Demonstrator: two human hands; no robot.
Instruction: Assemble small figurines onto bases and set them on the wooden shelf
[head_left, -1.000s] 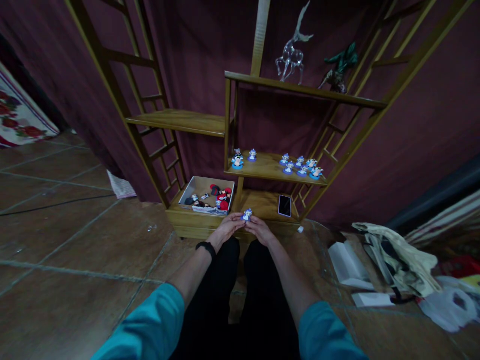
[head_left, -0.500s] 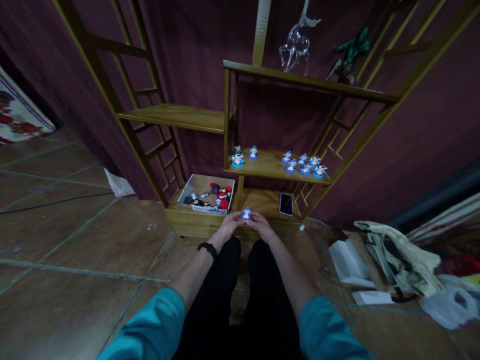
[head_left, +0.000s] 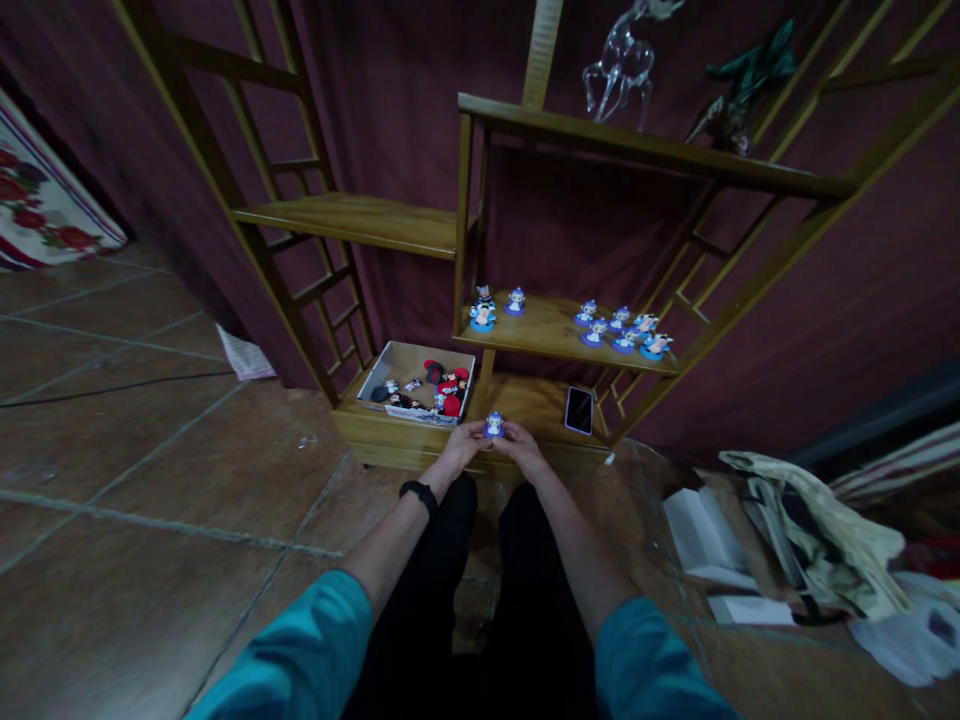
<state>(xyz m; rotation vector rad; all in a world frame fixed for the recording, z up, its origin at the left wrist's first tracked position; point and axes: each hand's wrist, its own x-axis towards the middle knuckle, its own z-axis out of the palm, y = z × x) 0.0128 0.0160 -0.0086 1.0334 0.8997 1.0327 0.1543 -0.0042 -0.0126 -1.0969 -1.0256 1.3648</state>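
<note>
Between my two hands is a small purple-and-white figurine (head_left: pixel 494 424) on a round purple base, upright. My left hand (head_left: pixel 465 442) grips its left side, and my right hand (head_left: pixel 520 445) closes on its right side. Both hands are just in front of the lower shelf (head_left: pixel 517 395). Above, on the middle shelf (head_left: pixel 536 325), similar figurines stand: a purple one (head_left: pixel 514 301) and a pink-and-blue one (head_left: pixel 482 318) at the left, and a cluster with a purple figurine (head_left: pixel 595 332) at the right.
An open cardboard box (head_left: pixel 382 365) holding red, black and white figurines sits left of my hands. A phone (head_left: pixel 579 410) lies at the right of the lower shelf. A glass deer (head_left: pixel 622 62) stands high up. White boxes (head_left: pixel 705 535) and a cloth bag (head_left: pixel 817 540) are on the floor.
My view has shifted slightly, so the upper shelves appear larger and further right. Both hands keep the figurine in nearly the same place.
</note>
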